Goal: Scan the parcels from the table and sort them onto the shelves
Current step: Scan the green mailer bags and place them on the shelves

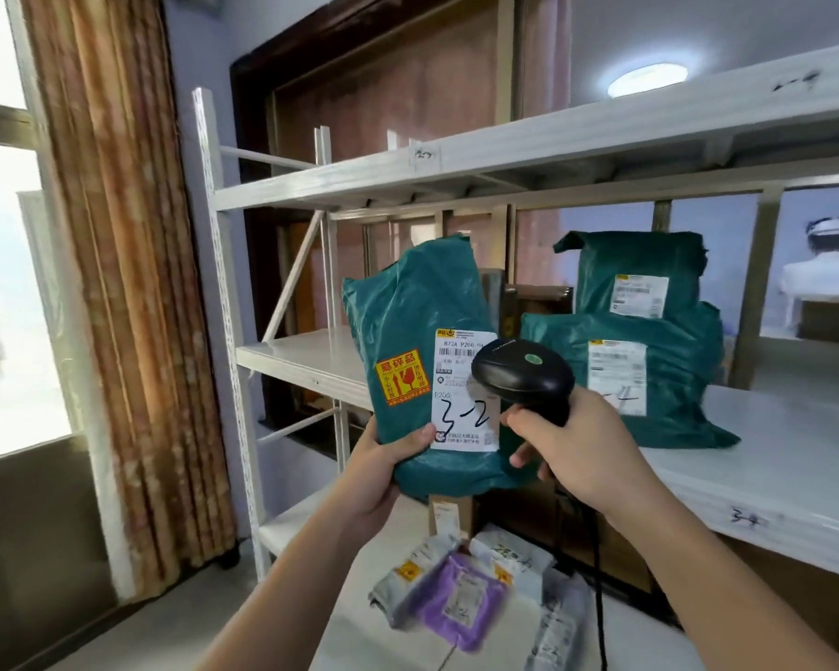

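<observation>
Held upright in front of the shelving: a green parcel (417, 341), its white label (463, 389) turned toward the camera, "3-2" handwritten across the lower half, an orange fragile sticker (404, 378) just beside it. Gripped at the bottom left corner by the left hand (383, 469), thumb pressed on the front face near the label's lower edge, fingers hidden behind. Overlapping the label's right edge: a black barcode scanner (524, 372), its handle wrapped by the right hand (577, 447), index finger curled at the front, cable (596, 598) trailing down. Both grips closed firmly, one on the parcel, one on the scanner.

Judged step: scanning, the head of the scanner close over the barcode area, the parcel not yet shelved. Whether the code has registered cannot be told.

Next move, as a guess: finding the shelf slot marked to match "3-2" and setting the parcel there, gently, given the fragile sticker. A scrawled mark (749, 518) on the front edge of the middle shelf (771, 457) to the right appears to read "3-4", so the matching slot is probably further left on that level.

Further out: two more green parcels (650, 380) already leaning on that middle shelf, one stacked behind the other. Below, on the table (359, 622), several waiting parcels, grey ones (398, 581) and a purple one (461, 598). At far left, a striped curtain (117, 283) beside a bright window.
</observation>
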Available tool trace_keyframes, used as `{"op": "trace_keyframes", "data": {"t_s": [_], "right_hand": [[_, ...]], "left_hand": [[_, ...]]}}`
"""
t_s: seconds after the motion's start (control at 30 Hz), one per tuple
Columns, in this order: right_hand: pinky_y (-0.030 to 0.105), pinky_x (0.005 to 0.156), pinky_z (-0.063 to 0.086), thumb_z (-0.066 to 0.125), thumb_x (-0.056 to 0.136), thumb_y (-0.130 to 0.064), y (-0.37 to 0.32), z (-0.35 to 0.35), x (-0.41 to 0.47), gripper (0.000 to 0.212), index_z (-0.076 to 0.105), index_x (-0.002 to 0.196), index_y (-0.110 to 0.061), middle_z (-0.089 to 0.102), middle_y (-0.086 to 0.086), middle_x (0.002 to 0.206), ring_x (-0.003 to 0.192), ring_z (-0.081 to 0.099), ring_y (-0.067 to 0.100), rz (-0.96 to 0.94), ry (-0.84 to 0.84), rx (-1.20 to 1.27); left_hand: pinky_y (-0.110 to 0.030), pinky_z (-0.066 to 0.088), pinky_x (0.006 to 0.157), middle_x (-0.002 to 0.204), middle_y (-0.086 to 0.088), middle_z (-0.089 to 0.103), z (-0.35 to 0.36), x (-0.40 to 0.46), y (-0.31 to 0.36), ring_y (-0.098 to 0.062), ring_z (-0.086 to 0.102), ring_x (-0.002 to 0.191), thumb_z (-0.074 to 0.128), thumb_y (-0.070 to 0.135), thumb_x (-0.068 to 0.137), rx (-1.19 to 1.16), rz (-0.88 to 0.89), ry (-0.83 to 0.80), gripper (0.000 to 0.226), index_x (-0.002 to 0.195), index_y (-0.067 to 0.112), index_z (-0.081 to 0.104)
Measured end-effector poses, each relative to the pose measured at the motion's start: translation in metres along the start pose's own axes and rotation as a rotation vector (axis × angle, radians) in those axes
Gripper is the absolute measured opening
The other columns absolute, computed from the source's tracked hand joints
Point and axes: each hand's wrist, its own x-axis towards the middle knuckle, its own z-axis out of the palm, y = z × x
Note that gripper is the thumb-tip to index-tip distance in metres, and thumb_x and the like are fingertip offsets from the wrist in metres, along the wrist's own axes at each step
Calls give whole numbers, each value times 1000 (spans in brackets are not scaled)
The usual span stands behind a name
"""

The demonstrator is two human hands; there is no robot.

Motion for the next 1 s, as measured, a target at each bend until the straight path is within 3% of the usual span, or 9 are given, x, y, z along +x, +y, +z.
{"op": "trace_keyframes", "data": {"t_s": [0.23, 0.4, 0.53, 0.6, 0.7, 0.77, 0.83, 1.0], "right_hand": [[41, 63, 57, 65, 92, -20, 6, 92, 80, 2, 67, 93, -20, 76, 3, 78, 60, 74, 15, -30, -95, 5], [23, 48, 48, 67, 91, -16, 3, 159, 141, 3, 68, 90, -18, 70, -4, 63, 48, 67, 12, -81, -165, 60], [43, 58, 56, 66, 90, -16, 5, 215, 182, 5, 67, 87, -13, 74, 9, 70, 51, 69, 20, -92, -204, 51], [45, 64, 58, 65, 90, -18, 8, 241, 201, 5, 66, 87, -13, 74, 12, 72, 52, 70, 21, -89, -225, 26], [36, 58, 57, 65, 90, -18, 8, 277, 227, 9, 66, 86, -10, 73, 11, 67, 48, 68, 16, -74, -238, -3], [30, 53, 52, 65, 90, -18, 7, 299, 245, 11, 66, 84, -9, 71, 11, 62, 44, 66, 13, -45, -222, -11], [33, 55, 52, 66, 90, -19, 9, 320, 262, 11, 67, 83, -10, 72, 10, 64, 46, 66, 14, -13, -195, -8], [36, 55, 54, 66, 91, -17, 14, 366, 295, 11, 67, 85, -7, 75, 8, 74, 49, 66, 21, 54, -108, 3]], "left_hand": [[-39, 61, 89, 126, -7, 76, -84, 65, 22, -27, 74, 112, 78, 15, 81, 21, 33, 91, 60, 138, 16, 59], [-37, 62, 84, 126, -8, 75, -146, 117, 41, -29, 74, 112, 78, 14, 84, 40, 63, 154, 57, 138, 15, 58], [-42, 60, 88, 129, -11, 73, -199, 158, 52, -35, 71, 117, 84, 18, 84, 45, 101, 214, 63, 141, 14, 57], [-39, 61, 85, 131, -12, 72, -224, 179, 55, -35, 70, 118, 84, 20, 80, 40, 126, 224, 66, 140, 12, 58], [-37, 64, 86, 131, -11, 73, -259, 210, 58, -35, 70, 118, 84, 13, 81, 27, 147, 214, 64, 139, 11, 58], [-42, 62, 94, 129, -8, 74, -280, 233, 62, -32, 71, 118, 78, 13, 81, 35, 138, 189, 59, 138, 12, 59], [-46, 58, 101, 129, -7, 74, -301, 257, 68, -30, 72, 117, 76, 13, 82, 76, 144, 138, 56, 136, 13, 61], [-33, 61, 92, 122, -5, 77, -346, 324, 81, -24, 74, 112, 74, 5, 84, 199, 152, -1, 46, 129, 12, 65]]}}
